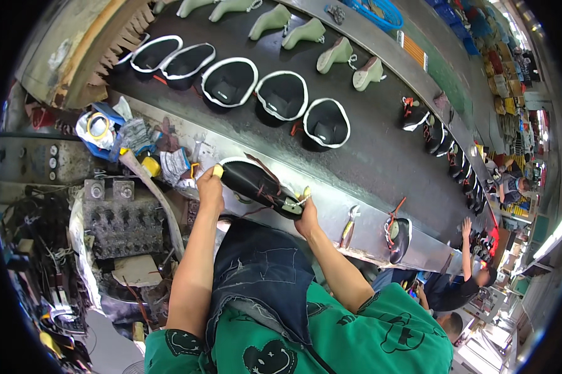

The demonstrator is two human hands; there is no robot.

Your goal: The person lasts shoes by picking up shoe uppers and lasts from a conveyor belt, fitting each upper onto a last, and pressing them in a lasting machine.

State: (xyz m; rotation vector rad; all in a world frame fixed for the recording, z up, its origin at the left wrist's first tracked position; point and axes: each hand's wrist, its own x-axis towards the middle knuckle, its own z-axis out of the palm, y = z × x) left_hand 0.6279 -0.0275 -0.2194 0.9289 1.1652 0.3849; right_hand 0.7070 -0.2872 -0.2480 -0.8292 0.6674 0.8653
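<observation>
A long dark worktop [381,159] runs diagonally across the view, edged on the person's side by a bright metal ledge [373,235]. Left of the person sits a worn grey metal block [122,232] with rows of round knobs. To the right, a co-worker [452,293] in a dark top stretches an arm toward the far stretch of the worktop.

On the worktop, 5 black uppers with white rims stand in a clear row, openings upward; the nearest upper [323,140] is the rightmost. Beyond them lies a row of at least 6 pale green lasts, the rightmost last [367,75] near the far edge.

The black shoe upper [247,179] is held between both hands, in front of the person and over the metal ledge. The left hand [211,189] pinches its left end; the right hand [307,217] pinches the other, where a pale piece and white cord show. Each grip is closed, though the fingers underneath are hidden. Reddish-brown laces cross the upper.

Smaller still, pliers [347,235] lie on the ledge between the right hand and another black shoe [404,240]. Yellow covers [218,171] sheathe some fingertips.
</observation>
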